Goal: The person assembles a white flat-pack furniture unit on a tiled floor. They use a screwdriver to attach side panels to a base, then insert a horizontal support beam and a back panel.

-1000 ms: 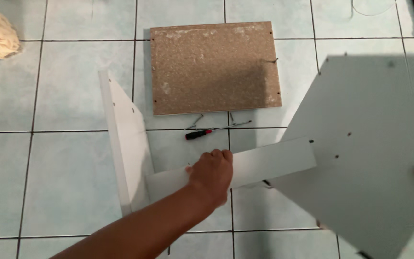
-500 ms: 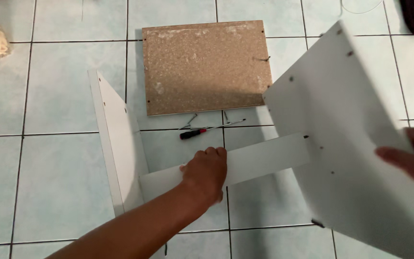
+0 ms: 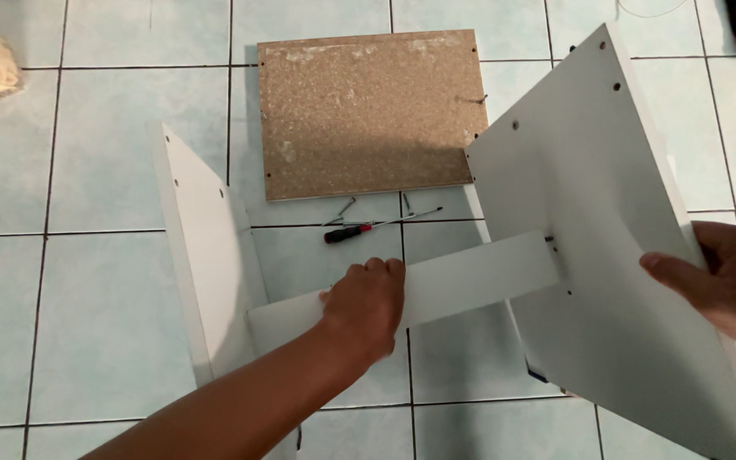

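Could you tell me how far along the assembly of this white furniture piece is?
Done: the left side panel stands joined to the narrow white rail. In hand: the left hand presses the rail while the right hand holds the large white panel at its end. Left: the brown board, screwdriver and loose screws lie unused.

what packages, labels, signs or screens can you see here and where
None in view: only bare white panels, a brown chipboard panel and a screwdriver on the tiled floor. A small blue patch shows under the right panel's lower edge; too small to tell what it is.
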